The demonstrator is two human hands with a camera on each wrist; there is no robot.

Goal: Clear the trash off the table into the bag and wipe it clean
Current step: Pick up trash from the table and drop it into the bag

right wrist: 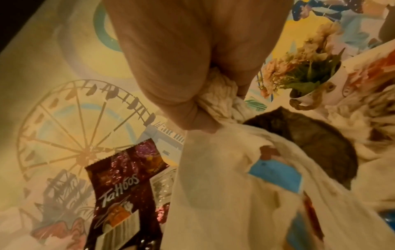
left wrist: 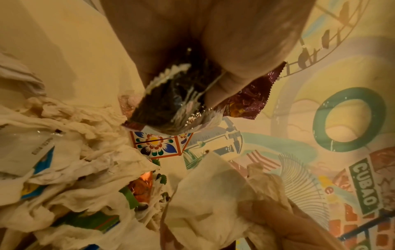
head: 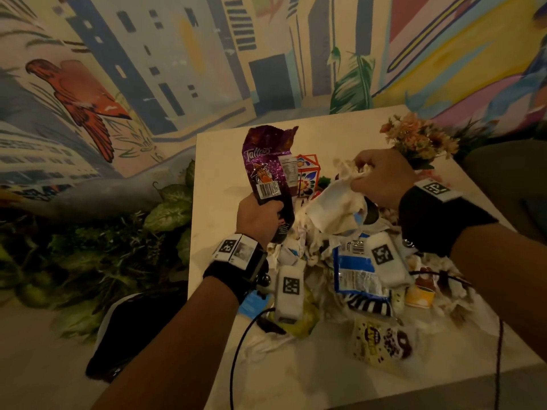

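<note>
My left hand [head: 260,217] grips the lower end of a purple snack bag [head: 270,164] and holds it upright above the white table [head: 216,179]. The left wrist view shows the thumb [left wrist: 226,84] pressed on the crumpled purple snack bag [left wrist: 171,104]. My right hand [head: 381,176] clutches a bunch of crumpled white napkins [head: 337,208], lifted off the trash pile [head: 349,270]. In the right wrist view the fingers [right wrist: 192,108] curl round the white napkins [right wrist: 220,94]. A black trash bag [head: 133,329] lies on the floor to the table's left.
A small floral carton [head: 307,173] stands behind the pile. A pot of artificial flowers [head: 420,140] sits at the table's far right corner. Wrappers, a blue-and-white packet [head: 355,270] and a candy bag [head: 381,341] litter the near half. Fake foliage [head: 118,247] lines the floor on the left.
</note>
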